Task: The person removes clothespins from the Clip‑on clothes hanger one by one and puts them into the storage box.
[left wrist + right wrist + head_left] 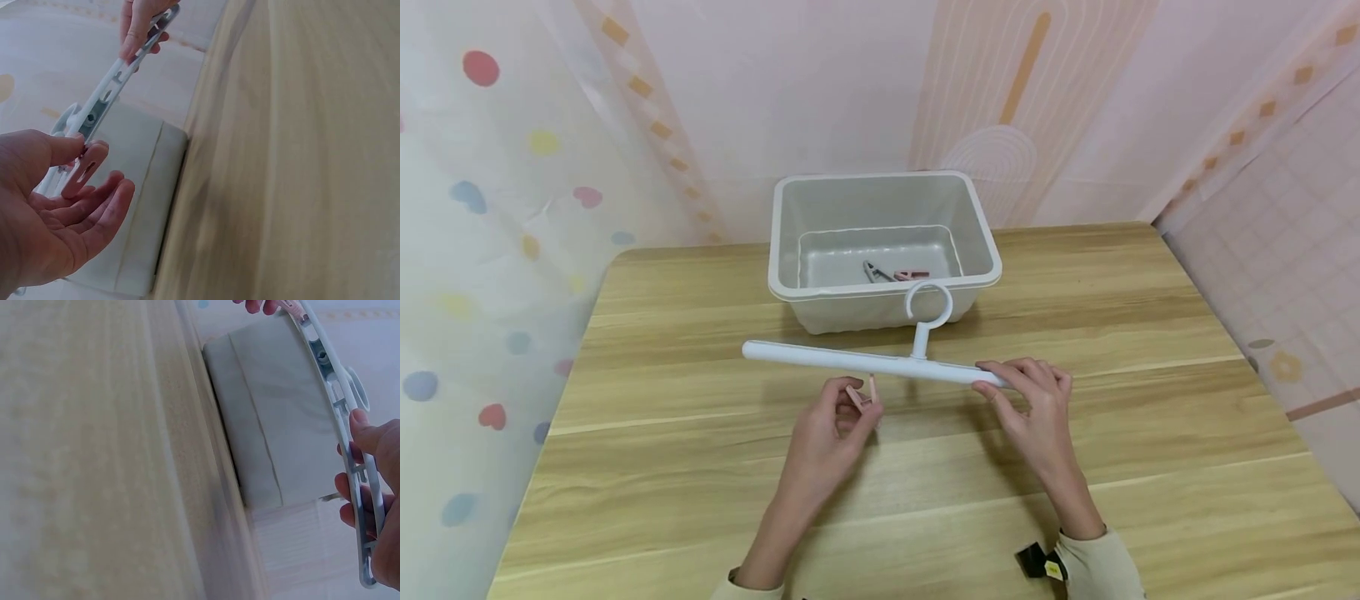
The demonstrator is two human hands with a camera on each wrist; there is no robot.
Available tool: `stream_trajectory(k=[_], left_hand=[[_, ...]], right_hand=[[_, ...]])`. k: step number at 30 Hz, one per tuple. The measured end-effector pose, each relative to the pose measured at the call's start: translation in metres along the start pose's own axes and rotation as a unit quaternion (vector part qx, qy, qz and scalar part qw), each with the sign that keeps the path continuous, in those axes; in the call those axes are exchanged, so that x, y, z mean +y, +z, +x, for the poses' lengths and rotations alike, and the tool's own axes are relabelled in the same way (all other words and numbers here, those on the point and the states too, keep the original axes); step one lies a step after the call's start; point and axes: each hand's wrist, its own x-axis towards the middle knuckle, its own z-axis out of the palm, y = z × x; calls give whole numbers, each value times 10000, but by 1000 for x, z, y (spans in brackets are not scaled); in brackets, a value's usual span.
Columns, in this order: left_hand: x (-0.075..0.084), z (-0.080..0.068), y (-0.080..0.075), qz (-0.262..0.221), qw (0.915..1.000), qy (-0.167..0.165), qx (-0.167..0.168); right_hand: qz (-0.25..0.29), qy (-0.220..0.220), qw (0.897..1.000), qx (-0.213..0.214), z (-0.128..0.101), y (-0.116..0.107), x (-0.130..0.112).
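Note:
My left hand (827, 437) pinches a pink clothes peg (87, 167) between thumb and fingers, just below the middle of a pale blue-white hanger (827, 357). The hanger is a straight bar with a round hook standing up from it, and slots run along its underside in both wrist views. My right hand (1036, 412) grips the bar's right end, thumb on the near side. The bar is held above the table, its left end slightly farther away. Whether the peg touches the bar is hard to tell.
Behind the hanger a light grey plastic basin (880, 312) stands near the table's back edge. Inside it lie a grey peg (872, 272) and a pink peg (913, 274). A black strap with a yellow tag (1053, 570) hangs by the right sleeve, over the wooden table (662, 467).

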Motion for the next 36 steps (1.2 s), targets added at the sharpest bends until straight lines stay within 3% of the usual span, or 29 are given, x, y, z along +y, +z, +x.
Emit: stream_trajectory(k=[10,17,25,28,36], left_hand=[[-2,-2,-1,-456,9982,-380,18],[-1,-1,-8,4,9984,-406,390],[1,1,-18,462,9969,10,635],[3,2,-20,735,9940,309,747],[10,2,-21,1869,9706,1061,1082]], right_hand=[[-63,91,9999,-105,0,-2,1],[-73,-3,10000,-32,0,-2,1],[-93,-34,9999,-23,1,-2,2],[-104,-37,9999,-15,2,-3,2],[-203,-95,9997,-12,3,-6,3]])
